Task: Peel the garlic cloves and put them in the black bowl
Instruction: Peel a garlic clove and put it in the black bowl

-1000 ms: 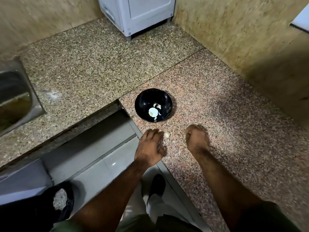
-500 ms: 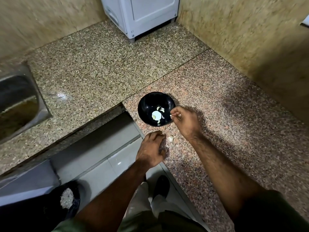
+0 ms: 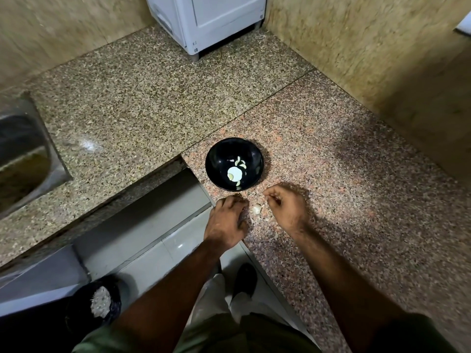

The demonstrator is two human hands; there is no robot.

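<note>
The black bowl [image 3: 234, 164] stands on the pink granite counter [image 3: 331, 161] near its inner corner, with several pale peeled garlic cloves [image 3: 235, 171] in its bottom. A single unpeeled garlic clove [image 3: 257, 208] lies on the counter just in front of the bowl, between my hands. My left hand [image 3: 226, 222] rests knuckles-up at the counter's edge with its fingers curled down; anything beneath it is hidden. My right hand [image 3: 288, 205] hovers, blurred, right of the clove, fingers curled with thumb against forefinger and nothing visible in it.
A steel sink [image 3: 23, 159] is set into the counter at far left. A white appliance [image 3: 209, 19] stands in the back corner against the tan walls. Below the counter cutout are the grey floor, my shoe [image 3: 246, 278] and a black bag [image 3: 99, 301] of white scraps.
My right hand went from the counter to the bowl's rim half a second ago and has since drawn back to beside the loose clove. My left hand stayed put.
</note>
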